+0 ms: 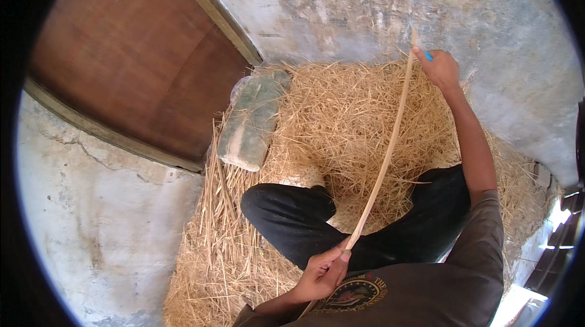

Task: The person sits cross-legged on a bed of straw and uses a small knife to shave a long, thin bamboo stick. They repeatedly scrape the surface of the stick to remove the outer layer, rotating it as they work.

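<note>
A long, pale bamboo strip point(388, 153) runs in a slight bow from my lap up toward the far wall. My left hand point(323, 275) is closed round its near part, close to my body, with thumb and fingers pinching it. Far out at the right, my right hand point(440, 68) is closed beside the strip's far end, its thumb against the strip. A small blue thing point(428, 56) shows in that hand; the fingers hide most of it, and I cannot tell its kind.
Thin shavings point(359, 108) lie heaped before my crossed legs. Several split strips point(228, 205) lie at the left. A greenish-grey wrapped block point(253, 120) rests by a brown wooden panel point(146, 53). A stained plaster wall point(353, 16) stands beyond the heap.
</note>
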Motion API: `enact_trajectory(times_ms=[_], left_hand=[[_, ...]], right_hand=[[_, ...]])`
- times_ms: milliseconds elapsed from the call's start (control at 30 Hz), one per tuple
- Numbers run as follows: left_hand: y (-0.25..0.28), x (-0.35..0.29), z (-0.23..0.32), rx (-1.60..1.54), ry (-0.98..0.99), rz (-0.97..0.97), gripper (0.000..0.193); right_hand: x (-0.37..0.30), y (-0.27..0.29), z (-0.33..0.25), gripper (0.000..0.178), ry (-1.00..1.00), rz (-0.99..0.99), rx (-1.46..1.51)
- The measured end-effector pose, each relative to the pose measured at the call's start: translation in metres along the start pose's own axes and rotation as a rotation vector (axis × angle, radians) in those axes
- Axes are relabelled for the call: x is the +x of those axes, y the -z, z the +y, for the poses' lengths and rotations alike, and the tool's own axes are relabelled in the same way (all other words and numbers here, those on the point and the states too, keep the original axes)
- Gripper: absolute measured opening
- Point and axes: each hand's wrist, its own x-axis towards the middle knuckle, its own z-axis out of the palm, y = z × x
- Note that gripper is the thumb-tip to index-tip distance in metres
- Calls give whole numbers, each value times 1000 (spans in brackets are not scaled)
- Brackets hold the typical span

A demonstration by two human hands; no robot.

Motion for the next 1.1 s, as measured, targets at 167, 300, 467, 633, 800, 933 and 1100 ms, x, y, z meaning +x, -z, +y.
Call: enact_trajectory(times_ms=[167,300,467,633,800,933,1100], left_hand=[[9,-21,-11,36,149,-93,42],[22,-15,-13,-77,46,10,38],[30,31,1,-168,-32,240,42],[29,42,15,-88,-102,243,42],[17,43,21,-33,-147,256,42],[14,43,18,-60,-146,235,42],[16,45,24,-65,-89,257,42]], right_hand=[[30,-9,75,91,-228,174,58],[30,-22,101,85,-210,92,11],[-102,-20,-49,58,252,-275,273],[-204,-3,-93,66,869,-305,143],[-186,-23,-91,69,915,-117,222],[-153,-33,-81,66,720,-27,174],[-192,-18,-91,68,832,-189,140]])
